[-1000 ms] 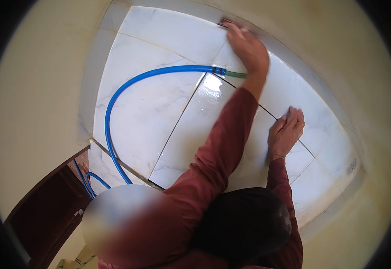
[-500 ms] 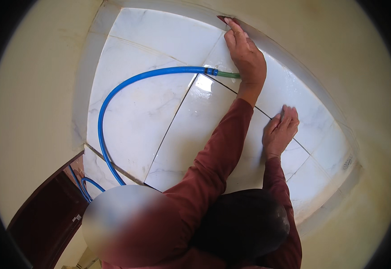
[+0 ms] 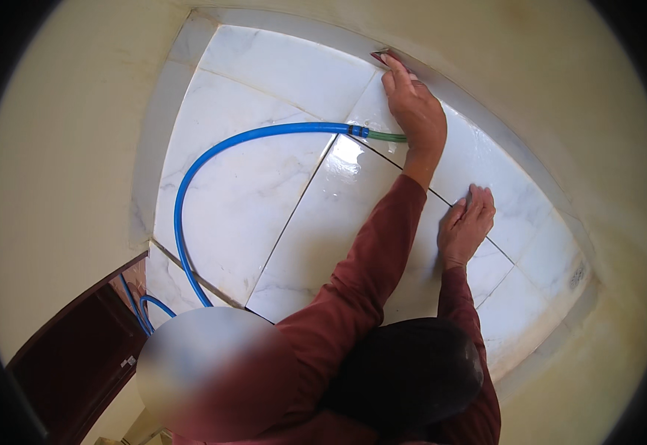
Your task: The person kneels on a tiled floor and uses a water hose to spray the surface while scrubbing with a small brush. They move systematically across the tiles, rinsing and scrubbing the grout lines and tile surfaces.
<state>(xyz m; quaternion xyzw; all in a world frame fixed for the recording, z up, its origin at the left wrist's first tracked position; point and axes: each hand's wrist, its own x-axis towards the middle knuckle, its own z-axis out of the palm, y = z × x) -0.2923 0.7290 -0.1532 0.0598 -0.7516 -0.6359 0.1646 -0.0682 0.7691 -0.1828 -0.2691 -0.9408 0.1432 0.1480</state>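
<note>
My left hand (image 3: pixel 418 111) reaches far out to the grey skirting. Its fingers press a small, flat, dark red piece (image 3: pixel 380 57) against the skirting; most of that piece is under the fingers, and its kind cannot be made out. Beneath my left wrist lies the green end (image 3: pixel 386 136) of a blue hose (image 3: pixel 253 135), whose tip my arm hides. Nearer and to the right, my right hand (image 3: pixel 468 228) rests open on the white marbled tiles (image 3: pixel 279 193), holding nothing, fingers stretched forward. The floor shines wet near the hose joint.
Grey skirting (image 3: pixel 501 137) runs round the floor below cream walls (image 3: pixel 78 148). A round drain grate (image 3: pixel 578 276) sits in the right corner. At lower left are a dark brown door (image 3: pixel 71 356) and more blue hose (image 3: pixel 159 304). My dark-clad knee (image 3: pixel 408 371) is close below my arms.
The whole view has shifted slightly. My left hand and the dark red piece have moved a little toward me against the skirting. The right hand stays at about the same place on the tiles.
</note>
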